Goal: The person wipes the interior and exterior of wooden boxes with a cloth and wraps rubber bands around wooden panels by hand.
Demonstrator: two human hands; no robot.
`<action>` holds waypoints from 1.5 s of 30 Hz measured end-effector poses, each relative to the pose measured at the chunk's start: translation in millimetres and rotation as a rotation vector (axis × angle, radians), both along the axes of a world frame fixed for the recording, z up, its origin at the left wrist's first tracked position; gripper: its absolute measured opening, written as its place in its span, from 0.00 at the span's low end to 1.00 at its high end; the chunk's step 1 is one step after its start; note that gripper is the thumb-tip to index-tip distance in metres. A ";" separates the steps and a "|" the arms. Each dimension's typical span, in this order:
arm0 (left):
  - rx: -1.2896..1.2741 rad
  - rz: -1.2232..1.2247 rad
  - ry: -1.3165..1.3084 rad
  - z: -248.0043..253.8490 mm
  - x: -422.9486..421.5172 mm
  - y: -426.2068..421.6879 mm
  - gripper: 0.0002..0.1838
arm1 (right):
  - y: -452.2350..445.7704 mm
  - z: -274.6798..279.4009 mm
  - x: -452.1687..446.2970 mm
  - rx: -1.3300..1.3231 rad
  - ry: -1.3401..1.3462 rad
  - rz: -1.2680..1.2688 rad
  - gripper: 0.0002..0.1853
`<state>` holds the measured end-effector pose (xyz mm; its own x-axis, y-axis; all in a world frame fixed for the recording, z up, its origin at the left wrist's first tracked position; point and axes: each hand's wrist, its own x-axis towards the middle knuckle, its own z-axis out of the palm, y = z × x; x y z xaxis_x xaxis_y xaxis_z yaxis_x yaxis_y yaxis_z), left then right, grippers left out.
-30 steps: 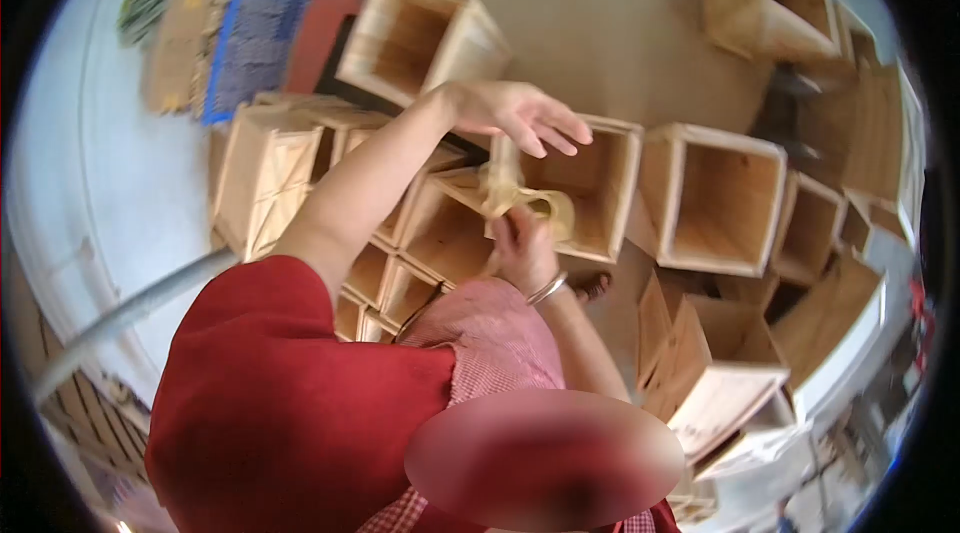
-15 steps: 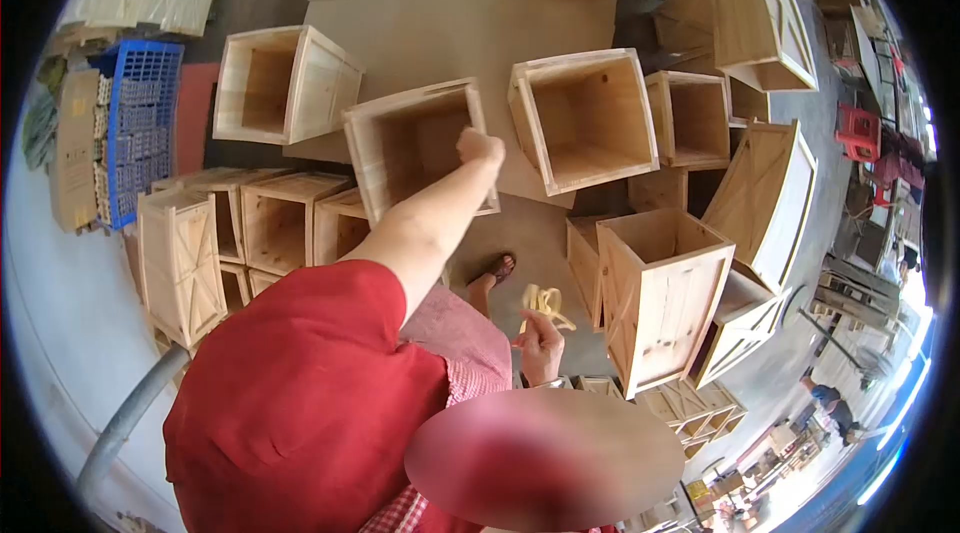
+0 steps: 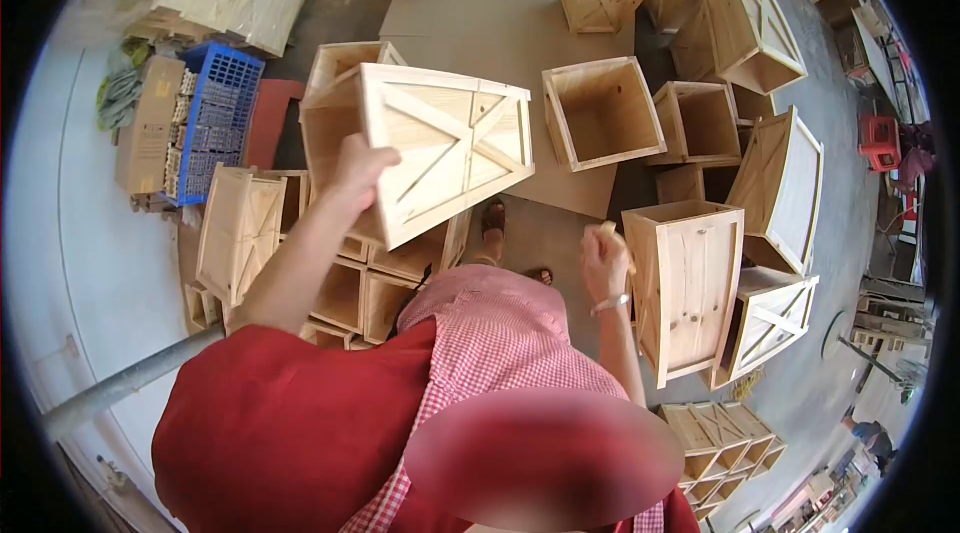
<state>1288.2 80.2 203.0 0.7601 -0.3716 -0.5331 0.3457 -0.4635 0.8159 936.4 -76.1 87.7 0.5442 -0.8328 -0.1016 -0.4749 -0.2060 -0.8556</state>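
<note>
My left hand grips the rim of a pale wooden crate with X-shaped braces. The crate lies tilted on its side, its open end toward the left and its braced side facing up. My right hand is closed near my right side, with a watch or bracelet on the wrist. A bit of pale-yellow strip pokes out of its fingers; most of it is hidden. Right beside that hand stands an upright wooden crate.
An open crate sits on the cardboard sheet ahead. More crates stand at right and lower left. At left are a blue plastic basket, a cardboard box and a metal pipe. A person is far off at lower right.
The crate in my left hand has turned and lifted, so its braced side now shows instead of its open inside. My right hand has moved forward and right with the yellow strip.
</note>
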 end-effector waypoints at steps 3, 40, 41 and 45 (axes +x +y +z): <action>-0.125 -0.064 -0.009 92.4 -28.4 61.9 0.23 | -31.0 11.2 35.0 -0.144 -0.071 -0.027 0.13; -0.290 -0.497 0.283 99.2 -126.7 86.7 0.27 | 54.5 190.4 -212.5 -0.217 0.281 -0.341 0.06; -0.295 -0.463 0.284 97.7 -129.3 85.7 0.27 | 55.8 136.3 -171.6 -0.034 -0.182 -0.291 0.05; -0.333 -0.361 0.325 91.5 -139.1 71.1 0.26 | 87.3 135.2 -77.8 -0.274 -0.139 -0.206 0.08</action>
<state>1149.1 151.4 294.6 0.3716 -0.7637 -0.5279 0.4701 -0.3355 0.8164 858.6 11.2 222.9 0.3548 -0.9124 0.2039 -0.4133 -0.3487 -0.8412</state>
